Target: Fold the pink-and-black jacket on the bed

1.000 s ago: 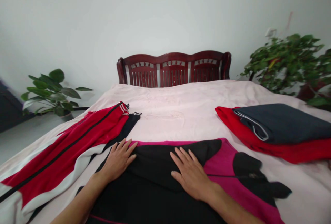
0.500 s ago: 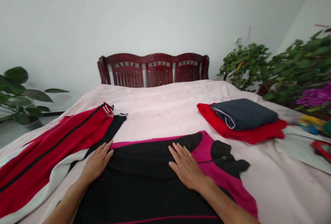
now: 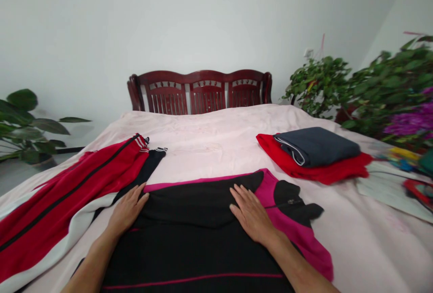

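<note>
And here are both hands at the black and magenta top (image 3: 196, 252), which lies spread on the pale pink bed (image 3: 206, 148), collar (image 3: 287, 193) to the right. The left hand (image 3: 126, 207) is open, fingers together, at the top's far left corner; the right hand (image 3: 252, 214) rests open with fingers slightly spread on the black cloth near the magenta shoulder. Neither grips anything! To do this well, I'd say, use flat palms and light, even pressure, one hand steadying its end while the other eases creases outward, without dragging the collar askew. Watch that ridge in the middle of the black: it looks like a sleeve's edge laid across, but dark on dark, I can't be certain. The palms are hidden, forearms cover part of the cloth, and the picture's bottom cuts off the near edge. Over at left, the red and white garment (image 3: 84, 180) runs out of view; at far right, the small coloured items (image 3: 402, 157) are a blur.
</note>
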Tool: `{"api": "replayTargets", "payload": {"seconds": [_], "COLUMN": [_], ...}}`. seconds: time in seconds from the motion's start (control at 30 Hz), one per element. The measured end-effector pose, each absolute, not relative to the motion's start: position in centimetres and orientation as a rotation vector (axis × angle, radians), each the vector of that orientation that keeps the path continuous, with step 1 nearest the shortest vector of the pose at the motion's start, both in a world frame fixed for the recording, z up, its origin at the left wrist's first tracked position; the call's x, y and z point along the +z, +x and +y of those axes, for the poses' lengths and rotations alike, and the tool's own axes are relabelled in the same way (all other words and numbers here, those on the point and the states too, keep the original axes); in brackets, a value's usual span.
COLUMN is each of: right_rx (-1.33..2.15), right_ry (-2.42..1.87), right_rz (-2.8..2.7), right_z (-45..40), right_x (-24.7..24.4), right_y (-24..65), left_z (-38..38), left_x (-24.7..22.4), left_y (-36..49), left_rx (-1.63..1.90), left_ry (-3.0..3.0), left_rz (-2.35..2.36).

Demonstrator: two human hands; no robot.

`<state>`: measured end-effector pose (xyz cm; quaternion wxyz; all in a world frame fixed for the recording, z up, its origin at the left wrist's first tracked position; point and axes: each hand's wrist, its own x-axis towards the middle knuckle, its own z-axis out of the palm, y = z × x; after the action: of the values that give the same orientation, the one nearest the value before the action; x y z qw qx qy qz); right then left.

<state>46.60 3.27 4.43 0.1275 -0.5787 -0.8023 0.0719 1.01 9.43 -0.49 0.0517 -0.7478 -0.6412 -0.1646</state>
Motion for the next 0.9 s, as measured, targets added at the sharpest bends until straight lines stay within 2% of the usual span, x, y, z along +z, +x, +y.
{"api": "replayTargets", "payload": {"seconds": [0.9], "right_rx": [0.217], "right_ry": [-1.634], "right_rz": [-2.298], "right_z": [3.7], "right_x": [4.1], "right_y": [46.9], "left_z": [8.7], "left_x": [1.1], "left_y": [2.1], "left_rx": [-0.67], "left_ry": [-2.214], "left_rz": [-2.091]}}
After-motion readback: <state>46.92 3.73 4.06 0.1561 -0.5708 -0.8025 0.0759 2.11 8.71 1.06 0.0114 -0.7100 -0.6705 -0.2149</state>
